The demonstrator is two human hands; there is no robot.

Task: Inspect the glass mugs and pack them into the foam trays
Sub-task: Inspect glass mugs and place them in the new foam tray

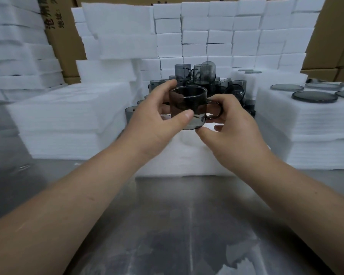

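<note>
Smoky glass mug (188, 107) is what we are holding up over the foam tray (179, 153), left hand (153, 120) gripping its side and right hand (229, 124) pinching its handle, probably so we can look for cracks.

The desk (177, 225) is of shiny grey metal with some pale smears. On it lies a white foam stack (68, 120) at ten o'clock, a lower foam block (179, 159) at twelve o'clock, and a tall foam stack (316, 135) at two o'clock.
</note>
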